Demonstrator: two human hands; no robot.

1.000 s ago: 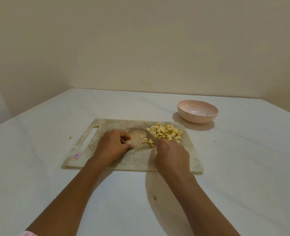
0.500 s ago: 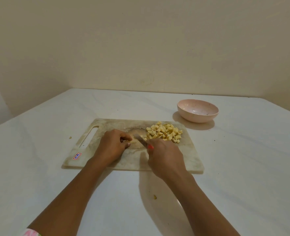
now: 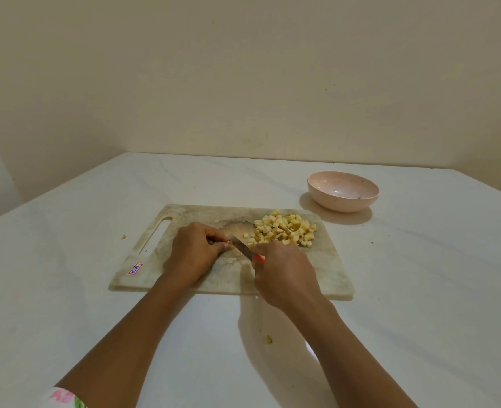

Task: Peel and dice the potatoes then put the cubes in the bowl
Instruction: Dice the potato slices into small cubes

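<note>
A marbled cutting board lies on the white table. A heap of yellow potato cubes sits on its far right part. My left hand pinches a small potato piece at the board's middle; most of the piece is hidden by my fingers. My right hand grips a knife with an orange handle, and the blade tip meets the potato piece. A pink bowl stands beyond the board's right corner, with no cubes in it.
A small potato scrap lies on the table between my forearms, and another scrap lies left of the board's handle slot. The table meets walls at the back and left.
My right hand has drawn the knife left, away from the cube heap, until the blade tip reached the piece under my left fingers. The left hand has barely moved.
</note>
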